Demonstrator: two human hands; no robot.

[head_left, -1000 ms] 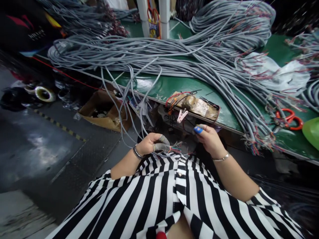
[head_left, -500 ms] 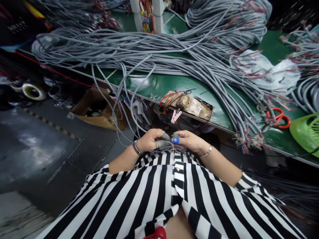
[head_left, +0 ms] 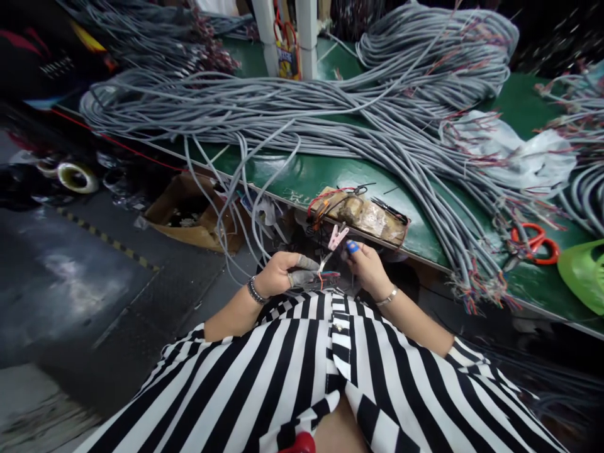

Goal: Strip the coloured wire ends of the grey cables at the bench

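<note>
Between thumb and fingers, my left hand (head_left: 282, 274) pinches the end of a grey cable (head_left: 255, 214), with thin coloured wires (head_left: 329, 274) sticking out to the right. Grey finger covers are on its thumb and finger. My right hand (head_left: 369, 267), with blue tape on one fingertip, is closed beside the pink clip (head_left: 338, 237) at the bench edge; whatever it pinches is too small to make out. Just above the hands, a taped brown block (head_left: 363, 217) lies on the bench edge with red and black leads on it.
Long bundles of grey cable (head_left: 302, 104) cover the green bench (head_left: 278, 167). Orange-handled scissors (head_left: 533, 244) and a green plastic item (head_left: 582, 270) lie at the right. Below the bench at the left stands a cardboard box (head_left: 189, 229).
My right hand has moved away from my left, up and to the right, beside the clip. The coloured wire ends now show. The whole view has shifted slightly.
</note>
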